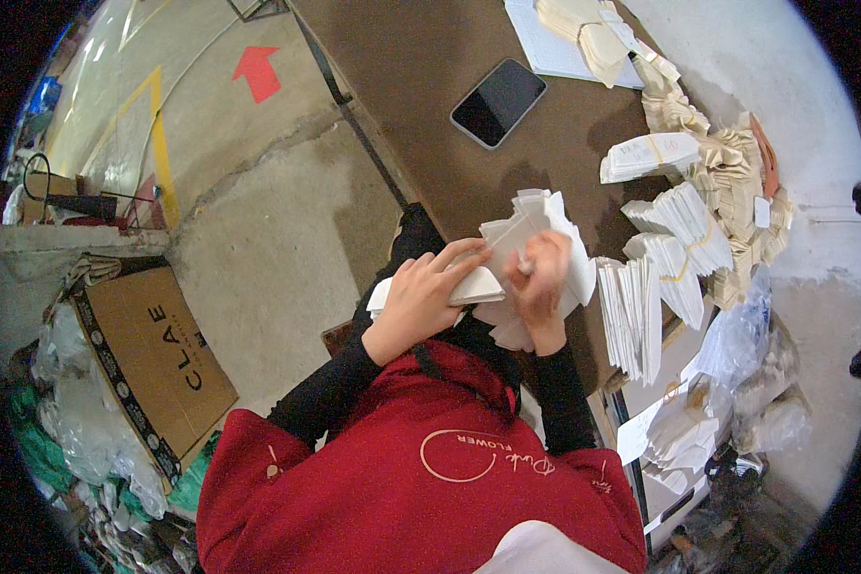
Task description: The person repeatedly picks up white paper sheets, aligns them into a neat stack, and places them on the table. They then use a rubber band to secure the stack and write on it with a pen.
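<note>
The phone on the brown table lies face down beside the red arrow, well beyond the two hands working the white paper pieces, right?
Not quite. The head view shows the phone face up, dark screen showing, on the brown table; the red arrow is painted on the floor. Left hand and right hand do hold white paper pieces.

One head-worn fisheye looks steeply down, close over the table [421, 57].

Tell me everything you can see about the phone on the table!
The phone is a flat dark rectangle with rounded corners and a thin pale edge. Its glassy screen faces up and is black, so it looks switched off. It lies tilted at an angle on the brown table, up past both hands. Nothing touches it but the table. A sheet of lined paper lies close beside it, a little apart.
</note>
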`<state>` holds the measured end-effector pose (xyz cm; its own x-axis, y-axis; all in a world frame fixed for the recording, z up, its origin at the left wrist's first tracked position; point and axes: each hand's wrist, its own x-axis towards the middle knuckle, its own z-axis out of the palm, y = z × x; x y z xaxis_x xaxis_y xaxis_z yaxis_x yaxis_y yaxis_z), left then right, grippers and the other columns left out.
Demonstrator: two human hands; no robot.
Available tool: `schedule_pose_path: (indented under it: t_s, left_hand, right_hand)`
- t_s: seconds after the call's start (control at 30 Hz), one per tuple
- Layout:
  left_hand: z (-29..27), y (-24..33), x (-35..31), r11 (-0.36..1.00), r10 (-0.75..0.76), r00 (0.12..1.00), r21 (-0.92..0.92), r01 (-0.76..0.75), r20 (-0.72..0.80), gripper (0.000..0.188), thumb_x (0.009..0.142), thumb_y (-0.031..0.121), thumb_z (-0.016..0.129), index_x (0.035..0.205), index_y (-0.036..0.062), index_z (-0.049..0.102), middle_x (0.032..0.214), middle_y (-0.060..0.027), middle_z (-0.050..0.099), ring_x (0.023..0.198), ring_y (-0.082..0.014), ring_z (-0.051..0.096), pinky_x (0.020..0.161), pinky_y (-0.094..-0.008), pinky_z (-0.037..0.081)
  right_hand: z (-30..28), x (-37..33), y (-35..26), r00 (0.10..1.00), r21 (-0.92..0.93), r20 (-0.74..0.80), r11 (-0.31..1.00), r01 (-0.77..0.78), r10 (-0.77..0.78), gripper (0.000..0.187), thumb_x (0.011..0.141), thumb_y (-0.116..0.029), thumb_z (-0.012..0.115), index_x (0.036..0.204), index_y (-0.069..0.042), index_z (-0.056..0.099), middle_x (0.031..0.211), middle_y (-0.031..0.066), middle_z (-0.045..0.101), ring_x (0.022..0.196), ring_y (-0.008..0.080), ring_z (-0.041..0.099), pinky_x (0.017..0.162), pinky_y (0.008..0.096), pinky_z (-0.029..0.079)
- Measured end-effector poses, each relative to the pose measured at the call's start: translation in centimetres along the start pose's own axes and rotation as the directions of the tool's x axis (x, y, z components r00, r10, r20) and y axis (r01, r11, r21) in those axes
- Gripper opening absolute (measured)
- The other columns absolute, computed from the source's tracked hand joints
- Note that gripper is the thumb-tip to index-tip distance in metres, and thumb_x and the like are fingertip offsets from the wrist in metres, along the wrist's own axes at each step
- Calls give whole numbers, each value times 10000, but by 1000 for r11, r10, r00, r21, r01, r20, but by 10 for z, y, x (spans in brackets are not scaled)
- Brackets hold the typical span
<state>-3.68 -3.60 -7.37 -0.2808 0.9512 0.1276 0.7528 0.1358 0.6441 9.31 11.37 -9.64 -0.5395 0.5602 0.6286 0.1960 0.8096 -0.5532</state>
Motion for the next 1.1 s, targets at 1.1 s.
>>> schedule_pose_path:
  t_s: [1.1]
  left_hand:
    - [-7, 33, -14, 997, -34, 991, -79, 23, -133, 596, 683, 108, 720, 1257, 97, 557, 1201, -108, 607, 929, -313, 626, 790, -412, 498]
  right_hand:
    - [-40, 84, -10, 832, 70, 548, 987, -144, 83, 308, 845, -128, 658, 1139, -41, 635, 1046, 136, 601, 985, 317, 580, 851, 389, 465]
